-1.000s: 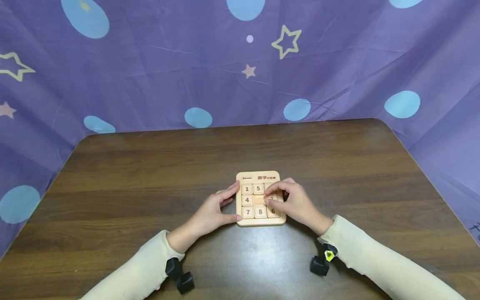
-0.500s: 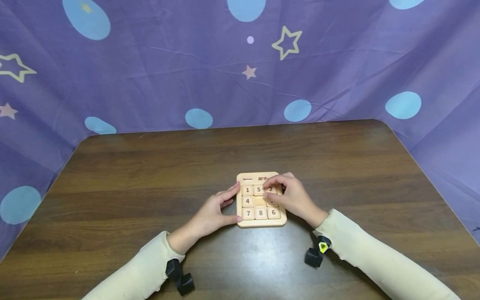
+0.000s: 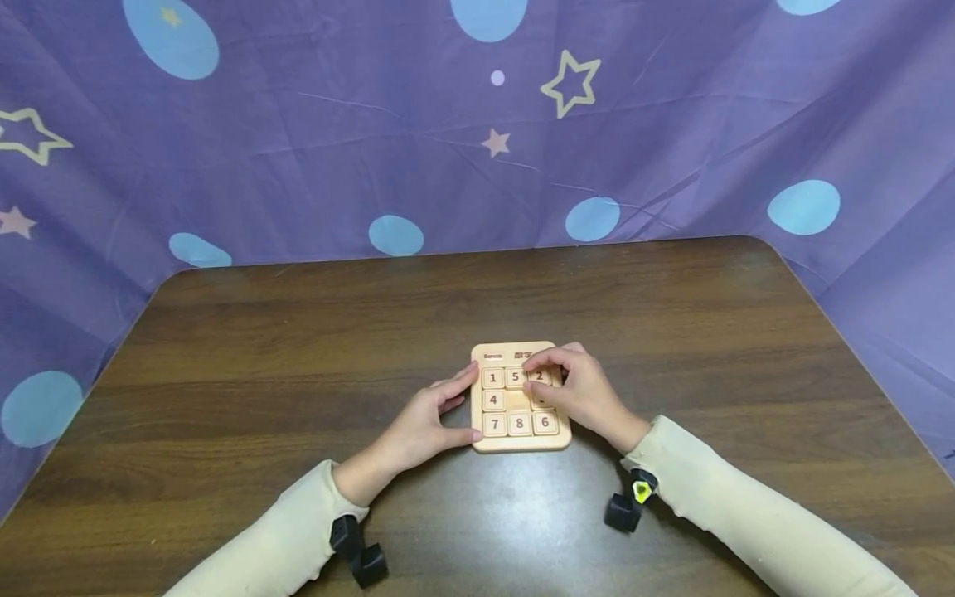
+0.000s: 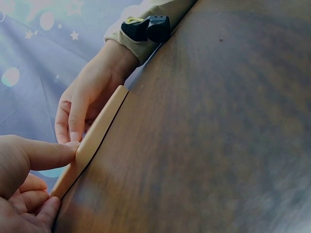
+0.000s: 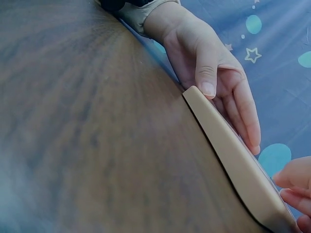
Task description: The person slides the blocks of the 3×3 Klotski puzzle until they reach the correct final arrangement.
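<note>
Sliding a tile is best done with light, level fingertip pressure, so that it is moved squarely along its row or column and not jammed askew. The number board [image 3: 522,445] should be kept steady meanwhile, and that is what the left hand [image 3: 414,427] appears to be used for: its thumb is set at the near left corner and its fingers are rested along the left edge farther up, spread wide. By the right hand [image 3: 585,394] the right column is partly covered; its thumb and forefinger tips are held a narrow gap apart by the 2 tile [image 3: 540,377], though whether a tile is pinched or merely touched cannot be told. Only a tile bordering the bare cell [image 3: 516,401] can be shifted, so any push is best aimed straight at it.

The board is laid flat on the dark wood-grain surface [image 3: 336,348], between the two hands. It is finished in a pale wood colour, with rounded corners and printing along the far border. Square numbered tiles are set in three rows: 1, 5 and 2 in the far one, 4 at the left of the middle one, and 7, 8 and 6 in the near one. The numeral right of the bare cell is mostly hidden.
</note>
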`<state>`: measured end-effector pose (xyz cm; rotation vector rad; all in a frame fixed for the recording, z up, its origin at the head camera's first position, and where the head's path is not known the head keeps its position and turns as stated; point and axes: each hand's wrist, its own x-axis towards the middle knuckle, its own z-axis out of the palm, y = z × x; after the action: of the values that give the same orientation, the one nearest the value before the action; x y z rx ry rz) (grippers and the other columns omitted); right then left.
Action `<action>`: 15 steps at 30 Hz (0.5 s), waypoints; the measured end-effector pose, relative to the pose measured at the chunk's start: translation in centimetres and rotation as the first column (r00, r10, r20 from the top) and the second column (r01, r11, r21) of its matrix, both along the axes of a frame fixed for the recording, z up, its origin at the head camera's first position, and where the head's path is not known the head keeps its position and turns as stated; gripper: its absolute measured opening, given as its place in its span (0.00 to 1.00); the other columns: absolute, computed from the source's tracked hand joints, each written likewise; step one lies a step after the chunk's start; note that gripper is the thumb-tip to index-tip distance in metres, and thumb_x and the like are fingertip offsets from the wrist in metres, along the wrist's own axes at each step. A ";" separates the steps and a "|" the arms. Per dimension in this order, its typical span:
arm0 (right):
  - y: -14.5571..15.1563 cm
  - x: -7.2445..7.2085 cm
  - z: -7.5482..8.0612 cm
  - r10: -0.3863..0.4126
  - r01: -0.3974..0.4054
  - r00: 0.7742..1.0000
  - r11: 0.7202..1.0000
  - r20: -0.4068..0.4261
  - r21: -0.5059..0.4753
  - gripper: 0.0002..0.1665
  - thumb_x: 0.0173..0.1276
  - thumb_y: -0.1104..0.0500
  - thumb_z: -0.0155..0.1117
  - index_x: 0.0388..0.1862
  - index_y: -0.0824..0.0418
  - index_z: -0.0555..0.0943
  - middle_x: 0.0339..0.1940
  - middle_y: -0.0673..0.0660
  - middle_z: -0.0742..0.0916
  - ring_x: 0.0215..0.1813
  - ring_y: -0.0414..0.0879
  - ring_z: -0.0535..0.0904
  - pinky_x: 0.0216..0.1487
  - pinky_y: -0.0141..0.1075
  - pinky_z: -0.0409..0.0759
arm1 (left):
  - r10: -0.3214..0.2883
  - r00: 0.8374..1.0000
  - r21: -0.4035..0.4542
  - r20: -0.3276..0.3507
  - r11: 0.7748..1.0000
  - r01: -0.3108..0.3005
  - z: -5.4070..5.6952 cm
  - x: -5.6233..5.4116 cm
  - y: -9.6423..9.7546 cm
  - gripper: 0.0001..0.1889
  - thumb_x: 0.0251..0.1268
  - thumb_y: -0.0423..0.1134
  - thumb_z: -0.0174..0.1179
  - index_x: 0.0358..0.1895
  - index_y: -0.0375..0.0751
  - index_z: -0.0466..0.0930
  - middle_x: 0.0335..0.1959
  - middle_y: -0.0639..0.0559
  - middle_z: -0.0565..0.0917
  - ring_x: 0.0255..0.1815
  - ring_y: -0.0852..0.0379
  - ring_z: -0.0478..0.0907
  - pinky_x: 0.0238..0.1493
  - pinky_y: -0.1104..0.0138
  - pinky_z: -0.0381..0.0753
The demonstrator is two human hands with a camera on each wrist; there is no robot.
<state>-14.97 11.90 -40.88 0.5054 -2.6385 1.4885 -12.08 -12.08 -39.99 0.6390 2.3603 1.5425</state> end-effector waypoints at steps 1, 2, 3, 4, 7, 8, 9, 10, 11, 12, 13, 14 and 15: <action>0.0 0.0 0.0 0.000 0.000 1.000 1.000 0.001 0.000 0.12 0.49 0.63 0.74 0.35 0.57 0.86 0.39 0.52 0.86 0.40 0.45 0.70 0.40 0.34 0.70 | 0.001 1.000 0.001 0.002 1.000 -0.001 0.0 0.0 0.0 0.41 0.47 0.27 0.69 0.67 0.27 0.60 0.71 0.38 0.60 0.71 0.44 0.57 0.66 0.57 0.68; 0.0 0.0 0.0 0.002 -0.002 1.000 1.000 0.002 0.001 0.12 0.49 0.63 0.74 0.35 0.57 0.86 0.40 0.52 0.86 0.41 0.45 0.71 0.40 0.35 0.70 | 0.001 1.000 0.001 0.003 1.000 -0.001 0.0 0.0 0.0 0.41 0.47 0.27 0.69 0.67 0.27 0.60 0.71 0.38 0.59 0.71 0.44 0.57 0.66 0.57 0.68; 0.0 0.0 0.0 0.005 -0.005 1.000 1.000 0.003 0.001 0.12 0.49 0.63 0.74 0.35 0.57 0.86 0.40 0.52 0.86 0.41 0.45 0.70 0.41 0.35 0.70 | 0.001 1.000 0.000 0.004 1.000 -0.001 0.0 0.0 0.0 0.41 0.47 0.27 0.69 0.67 0.27 0.60 0.71 0.38 0.59 0.71 0.44 0.57 0.66 0.57 0.68; 0.0 0.0 0.0 0.008 -0.008 1.000 1.000 0.005 0.000 0.12 0.49 0.63 0.74 0.36 0.56 0.86 0.39 0.52 0.85 0.41 0.45 0.70 0.41 0.35 0.70 | 0.001 1.000 0.000 0.004 1.000 -0.001 0.0 0.0 0.0 0.41 0.47 0.27 0.69 0.67 0.26 0.60 0.71 0.38 0.59 0.71 0.44 0.57 0.66 0.56 0.68; 0.0 0.0 0.0 0.019 -0.019 1.000 1.000 0.003 -0.008 0.13 0.49 0.64 0.74 0.35 0.56 0.86 0.38 0.52 0.85 0.41 0.46 0.70 0.42 0.36 0.69 | 0.004 1.000 -0.001 0.006 1.000 -0.004 0.0 0.0 0.0 0.41 0.47 0.27 0.69 0.67 0.27 0.60 0.71 0.38 0.59 0.71 0.44 0.57 0.66 0.57 0.68; 0.0 0.0 0.0 0.023 -0.023 1.000 1.000 0.004 -0.011 0.13 0.49 0.64 0.74 0.35 0.56 0.86 0.38 0.52 0.85 0.41 0.46 0.70 0.42 0.36 0.69 | 0.004 1.000 -0.003 0.005 1.000 -0.004 0.0 0.0 0.0 0.41 0.47 0.27 0.69 0.67 0.27 0.60 0.71 0.38 0.59 0.71 0.44 0.57 0.66 0.57 0.68; 0.0 0.0 0.0 0.026 -0.026 1.000 1.000 0.005 -0.013 0.13 0.49 0.64 0.74 0.35 0.56 0.86 0.38 0.51 0.85 0.41 0.46 0.70 0.42 0.36 0.69 | 0.005 1.000 -0.003 0.004 1.000 -0.005 0.1 0.0 0.0 0.41 0.47 0.27 0.69 0.67 0.27 0.60 0.71 0.39 0.59 0.71 0.44 0.57 0.66 0.57 0.68; 0.0 0.0 0.0 0.028 -0.028 1.000 0.999 0.006 -0.016 0.13 0.49 0.64 0.74 0.35 0.55 0.86 0.38 0.51 0.85 0.41 0.46 0.69 0.43 0.36 0.69 | 0.005 1.000 -0.001 0.005 1.000 -0.005 0.1 0.0 0.0 0.41 0.47 0.27 0.69 0.68 0.27 0.60 0.71 0.39 0.59 0.71 0.44 0.57 0.66 0.57 0.68; 0.0 0.0 0.0 0.030 -0.030 1.000 0.999 0.006 -0.020 0.13 0.48 0.64 0.74 0.35 0.55 0.86 0.38 0.51 0.85 0.41 0.46 0.69 0.43 0.36 0.69 | 0.006 1.000 -0.001 0.005 1.000 -0.006 0.1 0.0 0.0 0.41 0.47 0.27 0.69 0.68 0.27 0.60 0.71 0.39 0.59 0.71 0.44 0.57 0.66 0.57 0.68; 0.0 0.0 0.1 0.032 -0.032 0.999 0.999 0.006 -0.024 0.13 0.48 0.64 0.74 0.35 0.55 0.86 0.38 0.51 0.85 0.42 0.46 0.69 0.43 0.37 0.69 | 0.006 1.000 -0.001 0.004 1.000 -0.006 0.1 0.0 0.0 0.41 0.47 0.27 0.69 0.68 0.27 0.60 0.71 0.39 0.59 0.71 0.44 0.57 0.66 0.57 0.68; 0.1 0.0 0.0 0.034 -0.033 0.999 0.999 0.005 -0.026 0.13 0.48 0.64 0.74 0.35 0.55 0.86 0.39 0.51 0.85 0.42 0.46 0.69 0.43 0.37 0.69 | 0.004 1.000 -0.002 0.003 1.000 -0.004 0.1 0.0 0.0 0.41 0.47 0.27 0.69 0.68 0.27 0.60 0.71 0.39 0.59 0.71 0.44 0.57 0.66 0.57 0.68; 0.1 0.1 0.0 0.035 -0.035 0.999 0.999 0.005 -0.028 0.12 0.48 0.64 0.74 0.35 0.55 0.86 0.39 0.51 0.85 0.42 0.46 0.69 0.43 0.37 0.69 | 0.003 1.000 -0.001 0.003 1.000 -0.003 0.1 0.0 0.1 0.41 0.47 0.27 0.69 0.68 0.27 0.60 0.71 0.39 0.59 0.71 0.45 0.57 0.66 0.57 0.68; 0.1 0.1 0.0 0.038 -0.038 0.999 0.999 0.002 -0.029 0.12 0.48 0.64 0.74 0.34 0.55 0.86 0.39 0.50 0.85 0.42 0.46 0.69 0.43 0.37 0.69 | 0.003 1.000 -0.001 0.005 1.000 -0.003 0.1 0.0 0.1 0.41 0.47 0.27 0.69 0.68 0.27 0.60 0.71 0.39 0.59 0.71 0.45 0.57 0.66 0.57 0.68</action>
<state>-14.87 12.02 -40.91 0.5543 -2.6201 1.5362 -12.10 -12.01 -39.85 0.6313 2.3593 1.5429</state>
